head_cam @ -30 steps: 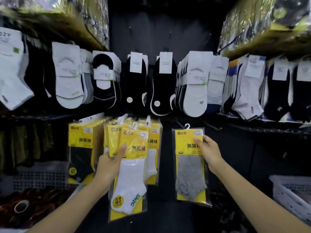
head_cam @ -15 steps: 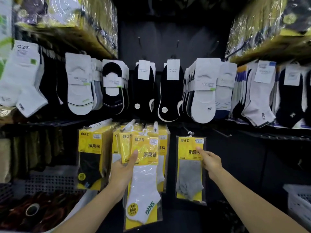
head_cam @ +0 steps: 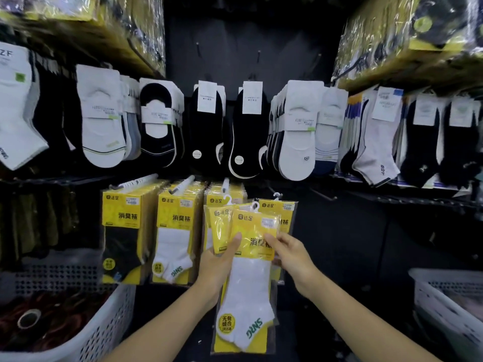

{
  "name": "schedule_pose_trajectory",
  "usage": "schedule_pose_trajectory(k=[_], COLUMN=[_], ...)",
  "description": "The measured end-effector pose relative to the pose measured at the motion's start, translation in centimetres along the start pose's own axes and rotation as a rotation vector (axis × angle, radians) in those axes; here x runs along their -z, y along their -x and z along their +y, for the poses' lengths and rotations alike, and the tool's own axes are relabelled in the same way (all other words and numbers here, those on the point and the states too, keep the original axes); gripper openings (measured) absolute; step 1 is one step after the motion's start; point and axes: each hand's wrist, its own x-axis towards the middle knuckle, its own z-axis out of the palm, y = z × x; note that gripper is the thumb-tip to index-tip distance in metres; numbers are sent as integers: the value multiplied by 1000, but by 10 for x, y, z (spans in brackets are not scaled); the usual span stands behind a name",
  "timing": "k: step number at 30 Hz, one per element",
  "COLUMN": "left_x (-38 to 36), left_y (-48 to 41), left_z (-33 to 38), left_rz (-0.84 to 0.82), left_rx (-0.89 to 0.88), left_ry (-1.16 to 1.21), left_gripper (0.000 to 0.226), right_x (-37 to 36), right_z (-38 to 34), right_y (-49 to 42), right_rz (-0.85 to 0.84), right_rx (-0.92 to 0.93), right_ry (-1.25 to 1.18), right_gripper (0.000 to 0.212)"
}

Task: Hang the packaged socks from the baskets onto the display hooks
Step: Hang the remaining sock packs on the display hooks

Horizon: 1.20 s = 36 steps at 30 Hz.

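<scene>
My left hand [head_cam: 218, 265] grips a small stack of yellow sock packs [head_cam: 248, 273] with white socks, thumb across the front, held upright in front of the lower display row. My right hand [head_cam: 290, 254] pinches the right edge of the front pack near its yellow header. Right behind them a grey-sock pack [head_cam: 283, 214] hangs on a hook, mostly hidden. To the left, three hooks carry full rows of the same yellow packs [head_cam: 172, 231]. A bare hook [head_cam: 324, 197] juts out to the right.
A white perforated basket [head_cam: 104, 333] with dark goods stands at the lower left. Another white basket [head_cam: 444, 293] stands at the lower right. Above hang rows of carded black and white socks [head_cam: 298, 131]; wrapped stock lies on the top shelves.
My right hand let go of the hung grey-sock pack and moved left onto the front pack of the stack. My left hand brought the stack rightward, in front of the grey pack.
</scene>
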Motion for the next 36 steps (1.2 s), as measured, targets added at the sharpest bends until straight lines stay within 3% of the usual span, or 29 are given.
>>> schedule_pose_trajectory(k=[6, 11, 16, 22, 29, 32, 36], left_x=[2, 26, 37, 36, 23, 6, -30], left_y=[-6, -16, -19, -29, -29, -25, -20], left_z=[7, 15, 20, 18, 0, -10, -20], left_rz=[32, 108, 121, 89, 20, -61, -134], left_rx=[-52, -103, -97, -79, -134, -127, -133], left_ry=[-135, -138, -150, -166, -160, -121, -136], left_gripper=[46, 39, 38, 39, 29, 17, 21], right_x=[34, 58, 48, 42, 50, 46, 34], right_z=[6, -2, -9, 6, 28, 17, 3], right_y=[-10, -35, -57, -74, -64, -44, -17], right_rz=[240, 338, 255, 273, 518, 383, 49], right_rx=[-51, 4, 71, 3, -164, -127, -74], right_ry=[-115, -50, 37, 28, -56, -136, -161], right_gripper=[14, 12, 8, 13, 27, 18, 34])
